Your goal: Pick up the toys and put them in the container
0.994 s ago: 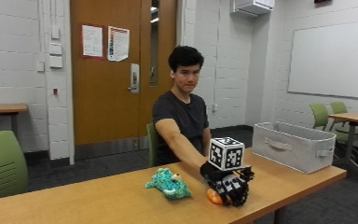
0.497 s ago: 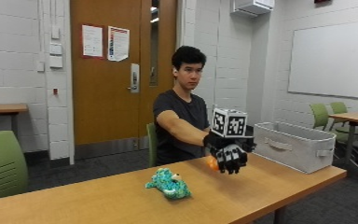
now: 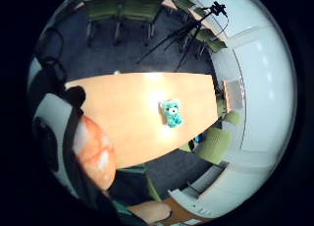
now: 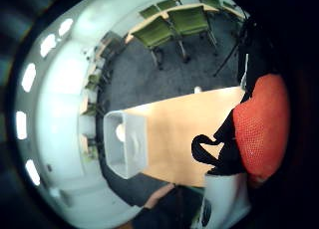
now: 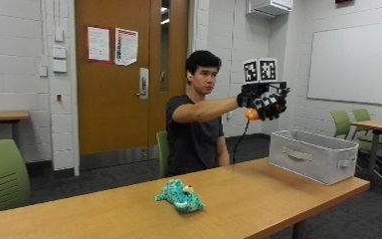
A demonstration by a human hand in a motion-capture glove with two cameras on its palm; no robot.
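Room: classroom with a wooden door [image 5: 121, 79], green chairs [image 5: 2, 174] and a whiteboard [image 5: 356, 62].
Table [image 5: 111, 211]: long wooden top, the person seated behind it.
Teal plush toy [image 5: 180, 195]: lies on the table left of centre, well apart from the container.
Right hand [image 5: 265, 99]: raised at shoulder height, arm stretched out, fingers curled round an orange ball [image 5: 251, 114].
Grey container [image 5: 312, 155]: stands at the table's right end, below and right of the raised hand.
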